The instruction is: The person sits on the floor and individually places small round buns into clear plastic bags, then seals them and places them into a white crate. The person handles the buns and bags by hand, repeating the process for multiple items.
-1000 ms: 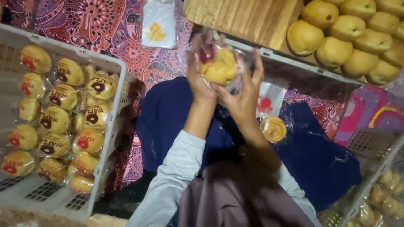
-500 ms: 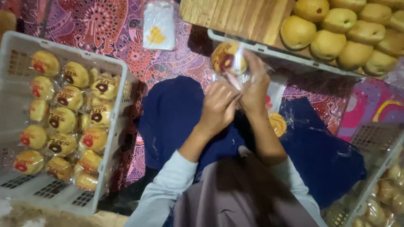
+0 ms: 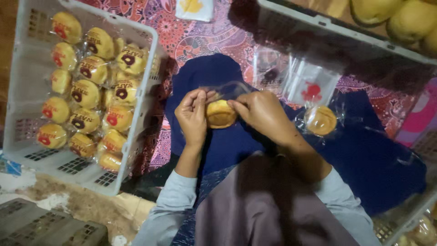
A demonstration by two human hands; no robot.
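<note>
Both hands – left hand (image 3: 193, 117) and right hand (image 3: 261, 113) – have their fingers pinched closed on the round bun (image 3: 220, 113) and its clear wrapper (image 3: 230, 90) over the blue-clad lap (image 3: 218, 146) – too hard a squeeze could dent the bun or split the film

A patterned cloth (image 3: 191, 41) in red, purple and pink covers the floor at the middle and far side. At the near left the covering ends and bare, pale, gritty floor (image 3: 86, 207) shows, with a grey slatted crate (image 3: 41, 230) lying in the near-left corner. The light is dim and warm, with deep shadow under the far right.
</note>
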